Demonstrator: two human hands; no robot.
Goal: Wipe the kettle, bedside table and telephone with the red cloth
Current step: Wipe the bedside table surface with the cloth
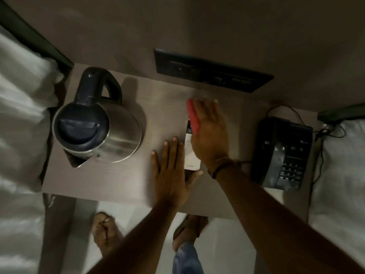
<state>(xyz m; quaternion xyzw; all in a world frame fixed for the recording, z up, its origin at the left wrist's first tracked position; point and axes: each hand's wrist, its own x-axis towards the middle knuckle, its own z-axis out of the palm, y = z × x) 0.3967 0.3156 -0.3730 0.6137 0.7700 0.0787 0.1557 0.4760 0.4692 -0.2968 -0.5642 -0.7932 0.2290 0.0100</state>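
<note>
Taking the kettle (98,127) as landmark, at the counter's (59,175) left end: to its right the left hand (171,175) lies flat, fingers (167,153) spread, beside a white remote (190,153). Further right, the right hand (209,129) presses the red cloth (193,117) down, fingers extended together over it. Farthest right sits the telephone (284,153). The counter-wiping step seems in hand; next, the remote likely needs lifting or skirting.
</note>
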